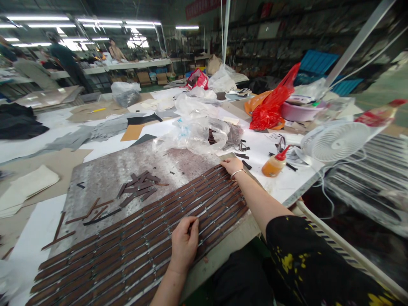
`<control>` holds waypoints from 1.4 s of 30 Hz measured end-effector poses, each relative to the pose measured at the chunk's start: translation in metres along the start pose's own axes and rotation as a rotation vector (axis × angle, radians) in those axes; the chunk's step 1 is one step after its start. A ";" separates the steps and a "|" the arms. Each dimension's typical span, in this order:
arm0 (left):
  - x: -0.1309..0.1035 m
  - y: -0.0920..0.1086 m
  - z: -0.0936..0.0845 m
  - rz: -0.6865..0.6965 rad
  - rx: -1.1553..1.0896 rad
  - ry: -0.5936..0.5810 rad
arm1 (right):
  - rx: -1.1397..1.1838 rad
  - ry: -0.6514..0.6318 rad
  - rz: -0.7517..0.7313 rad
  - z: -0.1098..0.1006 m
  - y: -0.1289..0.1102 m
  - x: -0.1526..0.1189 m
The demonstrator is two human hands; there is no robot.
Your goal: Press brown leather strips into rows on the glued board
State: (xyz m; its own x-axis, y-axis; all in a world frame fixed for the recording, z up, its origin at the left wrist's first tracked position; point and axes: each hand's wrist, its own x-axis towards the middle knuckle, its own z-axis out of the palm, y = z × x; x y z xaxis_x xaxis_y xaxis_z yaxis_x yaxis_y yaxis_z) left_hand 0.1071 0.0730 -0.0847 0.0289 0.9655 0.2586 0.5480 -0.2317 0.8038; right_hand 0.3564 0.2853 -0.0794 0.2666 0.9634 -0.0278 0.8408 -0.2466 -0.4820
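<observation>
Long rows of brown strips [134, 242], with thin pale gaps between them, lie side by side across the near part of the worktable. My right hand [232, 165], a bracelet at its wrist, reaches to the far right end of these rows. Its fingertips are pinched at the end of a strip in the far row. Over the near middle of the rows is my left hand [185, 242], thumb and fingers closed together. Whatever it may hold is hidden by the fingers. Short loose dark strips [138, 185] lie in a pile on the grey board [95, 178] beyond the rows.
A clear plastic bag [194, 136] with brown pieces lies behind the board. To the right stand a red-capped glue bottle [274, 165], a white fan [333, 142] with a cord, and a red bag [270, 106]. Cream sheets [28, 189] lie at left. People stand at far tables.
</observation>
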 end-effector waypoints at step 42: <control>0.000 0.001 -0.001 -0.007 -0.027 -0.011 | -0.026 0.159 -0.029 -0.008 0.010 -0.003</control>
State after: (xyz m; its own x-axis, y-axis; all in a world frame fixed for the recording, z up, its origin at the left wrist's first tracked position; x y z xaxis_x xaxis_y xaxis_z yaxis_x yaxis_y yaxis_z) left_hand 0.1070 0.0729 -0.0833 0.0348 0.9684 0.2469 0.5255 -0.2279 0.8197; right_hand 0.3680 0.2790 -0.0775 0.3113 0.9419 0.1259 0.8608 -0.2234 -0.4572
